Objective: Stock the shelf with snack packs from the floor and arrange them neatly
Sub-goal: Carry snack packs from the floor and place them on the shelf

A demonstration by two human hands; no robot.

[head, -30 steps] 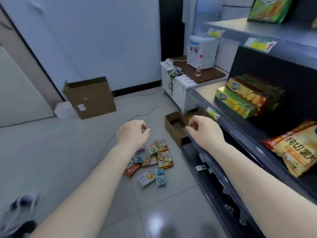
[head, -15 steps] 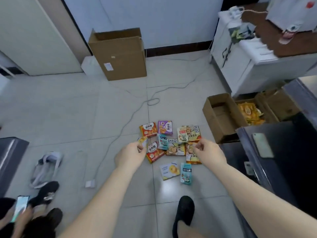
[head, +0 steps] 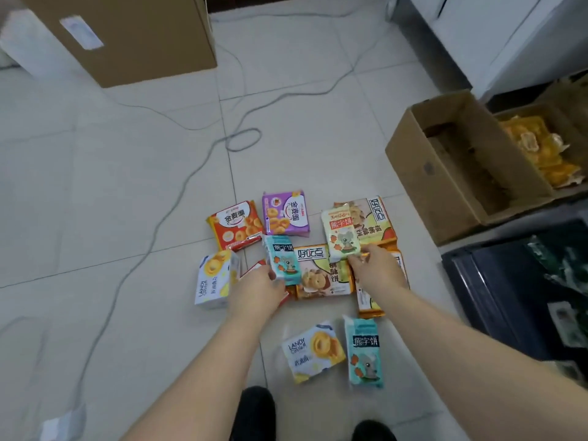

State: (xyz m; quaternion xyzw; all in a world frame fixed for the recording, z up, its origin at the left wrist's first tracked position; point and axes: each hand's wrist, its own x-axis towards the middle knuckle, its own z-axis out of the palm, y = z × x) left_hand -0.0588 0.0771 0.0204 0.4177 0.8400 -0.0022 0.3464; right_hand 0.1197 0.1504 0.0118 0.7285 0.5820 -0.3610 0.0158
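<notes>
Both hands were down at the snack pile on the floor (head: 95,192).

Left hand (head: 256,292): fingers curled on the lower end of a teal bear-print pack (head: 281,259), pack tilted up off the pile. A white-yellow LANDY pack (head: 214,278) stood just left of that hand, tilted; couldn't tell if the hand touched it.

Right hand (head: 377,270): fingertips pinched the lower edge of a cream-green bear-print pack (head: 339,235), which lay over a bigger orange-green cookie pack (head: 375,221).

Rest of the pile, all flat on the tiles:
- red-orange ring-biscuit pack (head: 234,224), top left
- purple ring-biscuit pack (head: 284,216) just beside it, to its right
- another orange-green cookie pack (head: 321,272) between the two hands
- an orange pack (head: 369,305) mostly hidden under the right wrist
- second LANDY pack (head: 313,350) and second teal bear pack (head: 364,353) side by side, nearer the person, slightly apart from the main cluster

Nothing from the pile was on the shelf. The dark shelf unit (head: 496,281) sat at the right edge, low tier only visible.

Surroundings: open brown carton (head: 445,173) right of the pile, next to a second carton (head: 541,148) holding yellow-orange bags. Big closed cardboard box (head: 133,36) top left. Grey cable (head: 178,198) ran across the tiles with a loop above the packs. White cabinet (head: 496,33) top right. Two dark shoe tips (head: 257,409) at the bottom edge.
</notes>
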